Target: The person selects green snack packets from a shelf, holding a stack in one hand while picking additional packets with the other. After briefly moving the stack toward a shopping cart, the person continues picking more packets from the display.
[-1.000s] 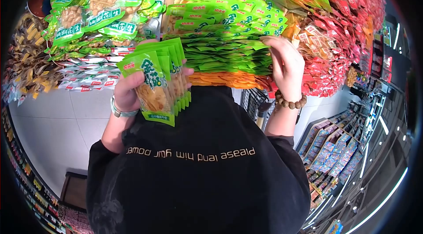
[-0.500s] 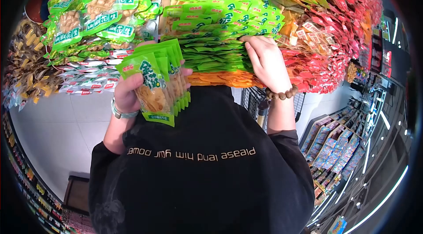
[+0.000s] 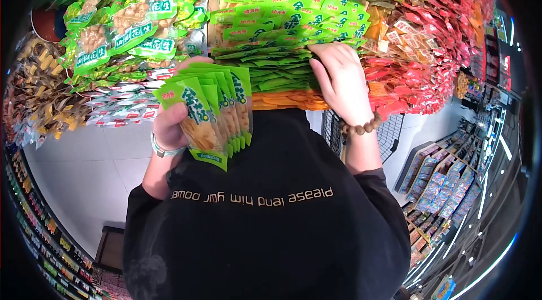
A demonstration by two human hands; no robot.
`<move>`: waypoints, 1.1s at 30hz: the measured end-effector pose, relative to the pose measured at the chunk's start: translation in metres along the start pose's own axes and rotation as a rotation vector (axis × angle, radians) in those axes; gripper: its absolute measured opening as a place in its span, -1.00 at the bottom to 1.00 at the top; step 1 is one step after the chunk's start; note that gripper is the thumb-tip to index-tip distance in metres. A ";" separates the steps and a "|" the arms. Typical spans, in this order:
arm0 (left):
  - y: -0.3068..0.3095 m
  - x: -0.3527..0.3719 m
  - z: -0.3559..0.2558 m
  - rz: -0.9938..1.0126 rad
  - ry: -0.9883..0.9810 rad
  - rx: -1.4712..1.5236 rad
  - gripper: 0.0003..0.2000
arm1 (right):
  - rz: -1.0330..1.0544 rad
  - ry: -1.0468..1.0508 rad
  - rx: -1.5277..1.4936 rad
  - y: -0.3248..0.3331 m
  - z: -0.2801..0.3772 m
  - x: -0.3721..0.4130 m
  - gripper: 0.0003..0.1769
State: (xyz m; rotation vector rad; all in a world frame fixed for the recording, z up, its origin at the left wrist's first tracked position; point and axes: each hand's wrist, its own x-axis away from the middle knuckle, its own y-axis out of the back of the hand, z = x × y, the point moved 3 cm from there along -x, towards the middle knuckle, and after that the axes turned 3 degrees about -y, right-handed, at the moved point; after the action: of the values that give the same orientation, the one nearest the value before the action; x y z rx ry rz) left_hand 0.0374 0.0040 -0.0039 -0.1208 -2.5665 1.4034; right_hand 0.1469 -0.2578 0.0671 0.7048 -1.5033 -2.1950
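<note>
Several green snack packets (image 3: 217, 113), fanned out in front of the black shirt, are gripped by my left hand (image 3: 171, 125), its thumb across the front packet. My right hand (image 3: 345, 82) rests at the right front part of the neatly layered green packets (image 3: 282, 29) on the display. Its fingertips touch the packets' edges; the fingers are bent, and whether they pinch a packet cannot be made out. Orange packets (image 3: 288, 100) lie beneath the green pile.
Green peanut bags (image 3: 132, 23) lie at the upper left, above white and red packets (image 3: 121, 102). Red packets (image 3: 418, 68) fill the right side. Behind my right forearm is a black wire basket (image 3: 389, 133), with shelving (image 3: 440, 178) farther off.
The packets in my left hand are spread wider and sit slightly lower and farther right. My right hand stays at the pile, its fingers slightly changed. The whole view has shifted a little.
</note>
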 end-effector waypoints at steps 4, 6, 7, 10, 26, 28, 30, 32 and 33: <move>0.006 0.003 0.005 0.003 0.012 -0.008 -0.10 | -0.140 -0.016 -0.280 0.008 0.025 0.006 -0.64; -0.004 0.007 0.001 -0.025 0.059 -0.031 -0.09 | 0.082 -0.214 -0.825 0.001 0.047 0.008 -0.51; -0.008 0.008 -0.001 -0.044 0.091 -0.048 -0.08 | 0.177 -0.229 -0.904 -0.004 0.055 0.007 -0.45; -0.009 0.001 -0.004 0.097 0.040 -0.224 -0.08 | 0.281 -0.146 -0.938 -0.008 0.068 -0.002 -0.59; 0.022 0.029 -0.016 -0.153 -0.232 0.136 -0.30 | -0.389 -0.111 -0.881 0.038 -0.010 0.020 -0.87; 0.020 0.027 -0.018 -0.150 -0.248 0.081 -0.29 | -0.335 -0.085 -0.770 0.033 -0.012 0.019 -0.86; 0.017 0.025 -0.016 -0.144 -0.238 0.086 -0.29 | -0.302 -0.097 -0.829 0.026 -0.014 0.018 -0.85; 0.015 0.021 -0.014 -0.138 -0.226 0.087 -0.29 | -0.299 -0.044 -0.817 0.023 -0.014 0.014 -0.80; 0.013 0.020 -0.013 -0.137 -0.220 0.085 -0.29 | -0.298 -0.019 -0.810 0.022 -0.013 0.013 -0.76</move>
State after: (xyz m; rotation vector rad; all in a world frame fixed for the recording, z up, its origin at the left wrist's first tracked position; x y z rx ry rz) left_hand 0.0206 0.0252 -0.0055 0.2306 -2.6210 1.5473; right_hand 0.1446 -0.2824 0.0817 0.6366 -0.4151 -2.7230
